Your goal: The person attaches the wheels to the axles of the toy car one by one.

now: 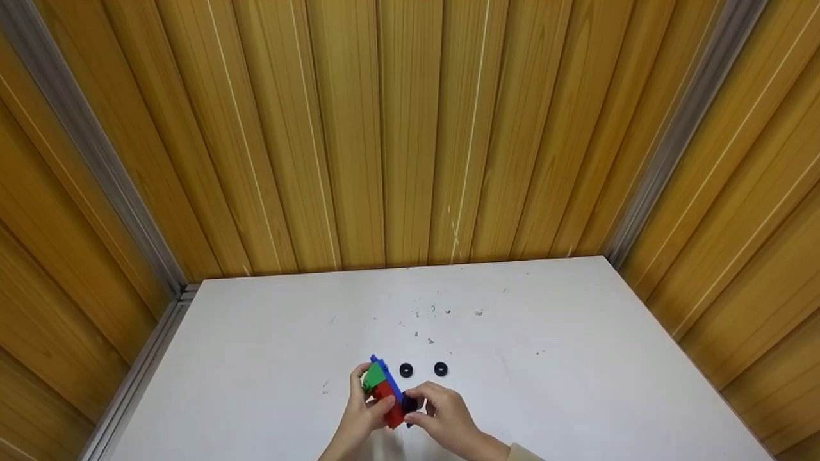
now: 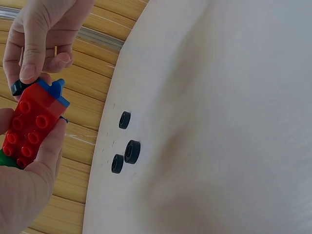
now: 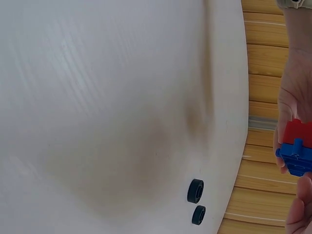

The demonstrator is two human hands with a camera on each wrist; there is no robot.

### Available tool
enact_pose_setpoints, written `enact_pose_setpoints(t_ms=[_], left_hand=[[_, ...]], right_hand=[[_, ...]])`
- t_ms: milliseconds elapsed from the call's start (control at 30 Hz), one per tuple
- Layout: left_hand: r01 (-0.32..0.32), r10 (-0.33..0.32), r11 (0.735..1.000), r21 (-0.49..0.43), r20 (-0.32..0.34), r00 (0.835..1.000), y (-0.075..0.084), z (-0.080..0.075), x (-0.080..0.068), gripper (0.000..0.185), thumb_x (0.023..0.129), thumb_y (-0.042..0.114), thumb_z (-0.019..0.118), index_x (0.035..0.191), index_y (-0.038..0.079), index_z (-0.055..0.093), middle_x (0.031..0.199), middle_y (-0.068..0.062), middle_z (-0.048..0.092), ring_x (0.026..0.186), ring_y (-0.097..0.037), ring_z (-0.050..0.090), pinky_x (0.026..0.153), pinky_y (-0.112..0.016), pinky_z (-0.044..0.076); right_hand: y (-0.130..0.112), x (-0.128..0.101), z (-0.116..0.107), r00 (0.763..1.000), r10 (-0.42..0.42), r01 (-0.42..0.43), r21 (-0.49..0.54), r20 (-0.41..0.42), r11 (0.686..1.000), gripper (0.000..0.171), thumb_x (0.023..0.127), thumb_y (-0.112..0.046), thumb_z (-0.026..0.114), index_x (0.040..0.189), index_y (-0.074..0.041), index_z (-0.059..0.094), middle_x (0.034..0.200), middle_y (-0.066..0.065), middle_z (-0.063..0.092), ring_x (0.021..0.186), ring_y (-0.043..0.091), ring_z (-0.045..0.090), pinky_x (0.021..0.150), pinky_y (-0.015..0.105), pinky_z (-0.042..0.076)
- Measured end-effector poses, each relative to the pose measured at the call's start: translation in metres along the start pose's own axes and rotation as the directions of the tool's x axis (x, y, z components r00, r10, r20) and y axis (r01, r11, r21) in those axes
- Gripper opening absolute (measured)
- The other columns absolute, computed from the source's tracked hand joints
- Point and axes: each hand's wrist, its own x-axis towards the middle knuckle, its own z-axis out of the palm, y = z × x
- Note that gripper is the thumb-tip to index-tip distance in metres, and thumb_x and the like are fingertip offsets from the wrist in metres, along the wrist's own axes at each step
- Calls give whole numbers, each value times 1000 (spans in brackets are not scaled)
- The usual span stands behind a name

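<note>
My left hand (image 1: 362, 413) grips a toy vehicle built of blocks, its red brick (image 2: 31, 122) studded, with a green brick (image 1: 375, 376) at one end and a blue base (image 1: 391, 379) along the side. The vehicle is held tilted above the table. With thumb and fingers, my right hand (image 1: 448, 413) pinches a black wheel (image 1: 409, 403) against the blue base, near the red end. In the left wrist view that wheel (image 2: 19, 87) sits at the base's corner, partly covered by the right thumb. Blue axle pegs stick out from the base.
Beyond the hands, two loose black wheels, a left one (image 1: 406, 370) and a right one (image 1: 441, 369), lie on the white table (image 1: 269, 358). The left wrist view shows a third wheel (image 2: 132, 151) on it. Wood-patterned walls (image 1: 410, 141) enclose the table's back and sides.
</note>
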Motion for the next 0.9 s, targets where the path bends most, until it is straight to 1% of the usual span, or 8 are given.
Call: enact_pose_setpoints(t_ms=[133, 300, 467, 567, 700, 800, 900], left_hand=[[0, 0, 1000, 2, -10, 1000, 1, 1, 0, 76, 85, 31, 58, 134, 13, 3, 125, -34, 35, 104, -37, 55, 76, -46, 52], [-9, 9, 1000, 1, -28, 1000, 2, 3, 0, 75, 85, 27, 58, 135, 12, 4, 124, -33, 35, 100, -33, 56, 76, -43, 53], [13, -13, 1000, 4, -44, 999, 2, 5, 1, 75, 85, 24, 58, 135, 13, 4, 125, -32, 33, 100, -31, 57, 76, -44, 53], [24, -23, 1000, 14, -51, 998, 2, 6, 1, 76, 85, 27, 58, 135, 13, 3, 126, -31, 32, 100, -31, 56, 78, -45, 52], [42, -41, 999, 8, -60, 997, 3, 7, 1, 75, 84, 31, 58, 135, 15, 4, 127, -29, 32, 99, -28, 57, 80, -44, 52], [42, -41, 999, 0, -61, 997, 4, 8, 1, 74, 84, 26, 59, 135, 15, 5, 126, -29, 34, 97, -26, 58, 79, -43, 52], [27, -28, 1000, -16, -53, 998, 4, 8, 1, 74, 83, 18, 59, 135, 13, 5, 123, -30, 35, 97, -26, 58, 77, -44, 53]], right_hand=[[-1, -1, 3, 999, 2, -2, -11, -37, 1000, 26, 77, -26, 65, 95, -7, 62, 77, 2, 61, 62, 4, 51, 50, 12, 44], [-2, -1, 4, 999, 2, -2, -4, -54, 1000, 27, 77, -27, 64, 94, -7, 62, 78, 2, 62, 65, 1, 51, 51, 13, 45], [-3, -1, 3, 999, 24, -24, -2, -43, 1000, 28, 78, -29, 63, 95, -7, 62, 81, 3, 64, 65, -1, 51, 52, 13, 46], [-4, -1, 3, 998, 37, -36, 11, -42, 999, 29, 78, -30, 62, 95, -7, 62, 81, 3, 64, 65, 0, 51, 52, 13, 46], [-4, -2, 3, 997, 36, -34, 37, -66, 999, 28, 78, -29, 63, 96, -7, 62, 79, 4, 62, 65, 1, 52, 52, 14, 47], [-3, -3, 4, 995, 23, -19, 39, -92, 999, 27, 77, -27, 65, 94, -6, 63, 76, 4, 62, 63, 0, 51, 50, 14, 46], [-3, -3, 5, 994, 16, -13, 29, -113, 999, 26, 75, -24, 67, 92, -5, 63, 73, 3, 62, 62, -3, 49, 48, 13, 45]])
